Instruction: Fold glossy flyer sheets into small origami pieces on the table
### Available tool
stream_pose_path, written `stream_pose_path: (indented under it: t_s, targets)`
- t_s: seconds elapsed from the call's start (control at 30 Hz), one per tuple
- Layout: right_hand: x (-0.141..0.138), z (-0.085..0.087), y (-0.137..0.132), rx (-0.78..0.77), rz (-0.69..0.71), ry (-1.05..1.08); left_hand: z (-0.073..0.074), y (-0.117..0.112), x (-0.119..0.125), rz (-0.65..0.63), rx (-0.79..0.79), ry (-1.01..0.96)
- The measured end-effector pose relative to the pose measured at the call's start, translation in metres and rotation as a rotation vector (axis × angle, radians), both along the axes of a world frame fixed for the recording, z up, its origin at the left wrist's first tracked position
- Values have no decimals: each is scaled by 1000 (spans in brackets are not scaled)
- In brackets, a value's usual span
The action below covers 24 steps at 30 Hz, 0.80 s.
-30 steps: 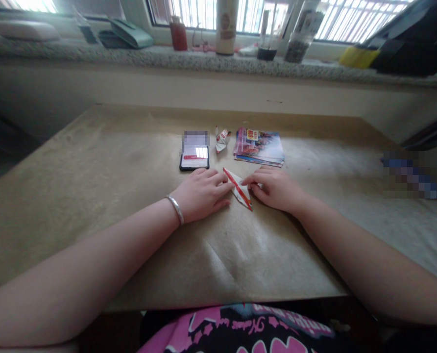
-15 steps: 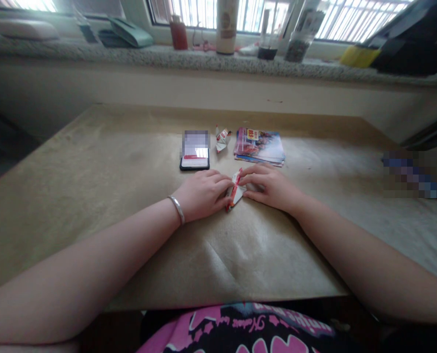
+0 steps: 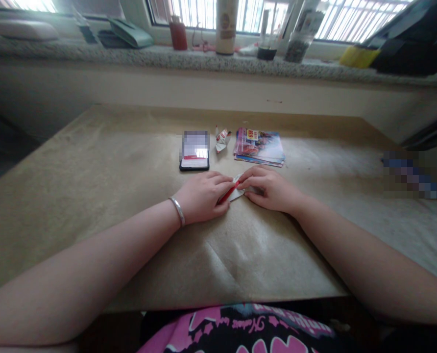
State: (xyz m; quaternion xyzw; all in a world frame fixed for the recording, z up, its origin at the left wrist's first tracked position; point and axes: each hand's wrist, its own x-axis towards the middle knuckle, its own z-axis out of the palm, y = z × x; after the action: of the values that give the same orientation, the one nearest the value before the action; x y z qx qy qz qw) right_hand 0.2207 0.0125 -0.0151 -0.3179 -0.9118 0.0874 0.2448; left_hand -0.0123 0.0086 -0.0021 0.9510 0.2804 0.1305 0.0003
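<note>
A small folded piece of paper (image 3: 236, 195), white with a red strip, lies on the table between my hands. My left hand (image 3: 208, 197), a silver bangle at its wrist, closes on the paper's left side, with the thumb at the near edge. From the right, my right hand (image 3: 270, 189) pinches the paper near its upper corner, fingertips on the red part. Both hands cover much of the paper. Just beyond them sits a folded paper crane (image 3: 222, 140), white with red print.
A phone (image 3: 194, 159) lies left of the crane, and a stack of printed sheets (image 3: 259, 147) to its right. A blurred blue item (image 3: 413, 174) is at the table's right edge. Bottles, including a red one (image 3: 178, 33), line the stone windowsill (image 3: 189, 58).
The folded paper has turned and opened out somewhat between my fingers, and its red strip now slants toward my left hand. My left thumb has shifted slightly left.
</note>
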Motion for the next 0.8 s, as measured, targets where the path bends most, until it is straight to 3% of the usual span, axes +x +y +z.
stream_pose_path:
  t_s: [0.3,0.47,0.8]
  targets:
    - [-4,5,-4,166,-47,-175,-6,9,-3,-19,51,4]
    - [-8,5,-8,176,-58,-217,-4,9,-2,29,20,-21]
    - [-13,5,-11,222,-70,-285,-2,8,-3,7,80,-3]
